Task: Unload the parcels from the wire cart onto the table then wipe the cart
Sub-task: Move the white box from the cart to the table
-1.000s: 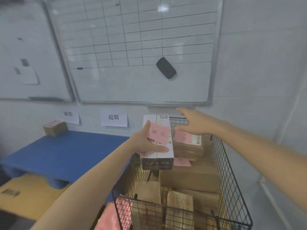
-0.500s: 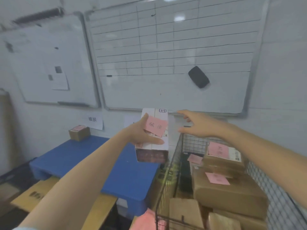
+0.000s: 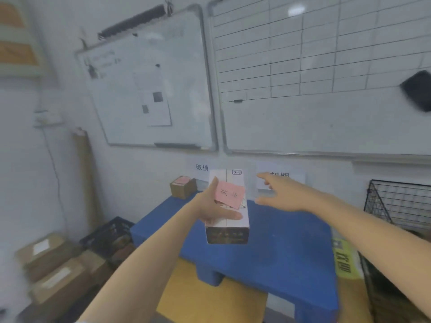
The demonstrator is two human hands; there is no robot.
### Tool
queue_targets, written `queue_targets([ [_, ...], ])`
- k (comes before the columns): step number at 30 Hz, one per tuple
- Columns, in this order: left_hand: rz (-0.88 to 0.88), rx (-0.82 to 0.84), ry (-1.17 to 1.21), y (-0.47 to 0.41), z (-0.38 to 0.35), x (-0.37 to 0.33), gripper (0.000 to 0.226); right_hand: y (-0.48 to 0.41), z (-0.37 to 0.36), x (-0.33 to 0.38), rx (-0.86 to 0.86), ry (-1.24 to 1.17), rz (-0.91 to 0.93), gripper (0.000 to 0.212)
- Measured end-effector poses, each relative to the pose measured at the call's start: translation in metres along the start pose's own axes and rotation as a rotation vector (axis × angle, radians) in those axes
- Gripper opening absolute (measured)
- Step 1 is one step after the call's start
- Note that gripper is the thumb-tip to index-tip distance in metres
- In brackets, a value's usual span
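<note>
Centre frame, the left hand point(image 3: 210, 208) grasps the white parcel point(image 3: 229, 227) by its left long edge, thumb across the top, above the blue table point(image 3: 279, 241). Carried one-handed, it is probably light; a stiff carton, best gripped across its width. Its long axis points toward the wall, pink label point(image 3: 229, 194) upward. Right of it, the right hand point(image 3: 284, 194) hovers, fingers spread, holding nothing

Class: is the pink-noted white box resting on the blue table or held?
Held: the left hand grips the white cardboard box with the pink note, thumb across its face, over the blue plastic table.
</note>
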State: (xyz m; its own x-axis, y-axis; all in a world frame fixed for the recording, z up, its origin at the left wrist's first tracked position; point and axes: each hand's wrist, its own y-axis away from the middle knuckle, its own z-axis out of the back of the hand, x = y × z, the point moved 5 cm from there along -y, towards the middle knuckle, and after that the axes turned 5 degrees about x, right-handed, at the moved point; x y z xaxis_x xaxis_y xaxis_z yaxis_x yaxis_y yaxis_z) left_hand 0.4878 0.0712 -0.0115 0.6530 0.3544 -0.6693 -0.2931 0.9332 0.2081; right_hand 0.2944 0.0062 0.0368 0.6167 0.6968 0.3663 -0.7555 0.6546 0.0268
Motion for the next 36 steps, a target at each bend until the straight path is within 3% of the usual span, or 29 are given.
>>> queue_targets([
  [15, 0.016, 0.134, -0.027, -0.186, 0.103, 0.144, 0.139, -0.241, -0.072, 0.049, 0.074, 0.064, -0.036, 0.076],
  [24, -0.050, 0.285, -0.039, -0.292, 0.118, 0.201, 0.141, -0.354, -0.144, 0.046, 0.159, -0.145, -0.166, 0.063],
  [32, -0.099, 0.397, -0.115, -0.361, 0.126, 0.253, 0.135, -0.425, -0.209, 0.045, 0.235, -0.273, -0.400, 0.077],
  [36, -0.124, 0.383, -0.103, -0.381, 0.122, 0.272, 0.127, -0.445, -0.226, 0.044, 0.221, -0.346, -0.455, 0.073],
])
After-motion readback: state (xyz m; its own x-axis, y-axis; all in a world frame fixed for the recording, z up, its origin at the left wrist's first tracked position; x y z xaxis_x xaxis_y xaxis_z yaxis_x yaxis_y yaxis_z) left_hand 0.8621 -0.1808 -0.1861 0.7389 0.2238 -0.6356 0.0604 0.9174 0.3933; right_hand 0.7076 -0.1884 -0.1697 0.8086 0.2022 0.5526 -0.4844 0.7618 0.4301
